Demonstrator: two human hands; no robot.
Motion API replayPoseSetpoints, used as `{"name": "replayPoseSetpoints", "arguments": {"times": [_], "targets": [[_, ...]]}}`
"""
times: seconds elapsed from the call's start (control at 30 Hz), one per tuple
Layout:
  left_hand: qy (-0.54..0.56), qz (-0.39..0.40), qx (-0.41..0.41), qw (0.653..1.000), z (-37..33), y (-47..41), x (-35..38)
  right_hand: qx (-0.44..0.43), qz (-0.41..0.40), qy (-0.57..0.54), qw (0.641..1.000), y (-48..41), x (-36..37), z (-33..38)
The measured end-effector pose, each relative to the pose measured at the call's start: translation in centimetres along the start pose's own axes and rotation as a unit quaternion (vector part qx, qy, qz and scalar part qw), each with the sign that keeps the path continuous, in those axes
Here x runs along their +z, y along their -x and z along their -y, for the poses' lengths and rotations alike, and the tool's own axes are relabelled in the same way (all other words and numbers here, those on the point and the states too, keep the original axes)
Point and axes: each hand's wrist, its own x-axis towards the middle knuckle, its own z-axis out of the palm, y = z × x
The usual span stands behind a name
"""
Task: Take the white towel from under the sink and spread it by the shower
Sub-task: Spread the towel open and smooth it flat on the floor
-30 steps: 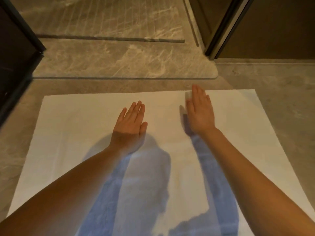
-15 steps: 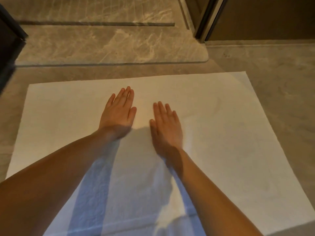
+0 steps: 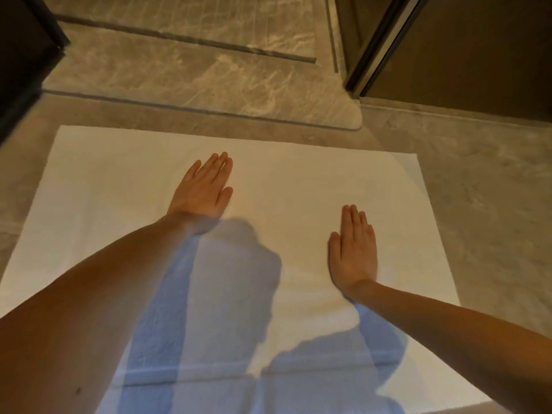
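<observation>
The white towel (image 3: 125,186) lies spread flat on the grey floor, its far edge just short of the marble shower step (image 3: 209,82). My left hand (image 3: 204,189) rests palm down on the towel's middle, fingers straight and together. My right hand (image 3: 355,249) lies flat on the towel further right and nearer to me, also palm down. Neither hand grips anything. Shadows of my head and arms fall across the near half of the towel.
The marble step has a rounded right corner and a dark drain slot (image 3: 185,40) behind it. A dark door frame (image 3: 379,46) and brown wall stand at the upper right. A dark panel (image 3: 24,64) rises at the upper left. Grey floor (image 3: 484,204) runs along the towel's right side.
My right hand has slid to the right and toward me across the towel, away from my left hand. The left hand stays near the middle. The view has tilted slightly.
</observation>
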Motion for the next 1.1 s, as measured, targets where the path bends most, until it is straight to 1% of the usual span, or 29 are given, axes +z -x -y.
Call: {"name": "replayPoseSetpoints", "arguments": {"times": [0.3,0.5,0.53,0.6,0.67,0.73,0.8,0.87,0.97,1.03,1.1], "targets": [[-0.009,0.010,-0.008,1.000,0.3,-0.2,0.4,-0.012,-0.008,-0.016,1.000,-0.2,0.5,-0.4],[-0.069,0.041,-0.010,0.997,-1.4,-0.5,-1.3,-0.006,-0.014,-0.032,0.999,0.0,0.1,-0.2],[-0.071,0.034,-0.008,0.997,-2.0,-0.4,-1.9,-0.006,-0.014,-0.034,0.999,0.0,0.1,-0.2],[-0.049,-0.003,0.014,0.999,-3.4,0.8,-2.8,-0.004,-0.015,-0.035,0.999,-0.1,0.0,-0.3],[-0.004,-0.030,0.038,0.999,-4.5,3.6,-3.1,-0.008,-0.019,-0.033,0.999,-0.1,0.2,-0.4],[0.023,-0.016,0.053,0.998,-5.3,7.5,-2.4,-0.008,-0.020,-0.036,0.999,0.0,0.4,-0.4],[0.021,0.012,0.047,0.999,-5.9,10.5,-1.2,-0.005,-0.026,-0.035,0.999,-0.1,0.5,-0.5],[0.010,0.028,0.031,0.999,-6.0,11.8,-0.2,-0.009,-0.026,-0.027,0.999,-0.1,0.6,-0.5],[0.005,0.021,0.039,0.999,-5.6,11.9,0.6,-0.012,-0.016,-0.015,1.000,0.1,0.5,-0.4],[0.009,0.015,0.046,0.999,-5.5,11.9,0.8,0.001,-0.010,-0.015,1.000,-0.2,-0.1,-0.2],[0.024,0.003,0.044,0.999,-5.6,12.0,1.0,0.008,-0.028,-0.022,0.999,-0.3,-1.0,1.3]]}}
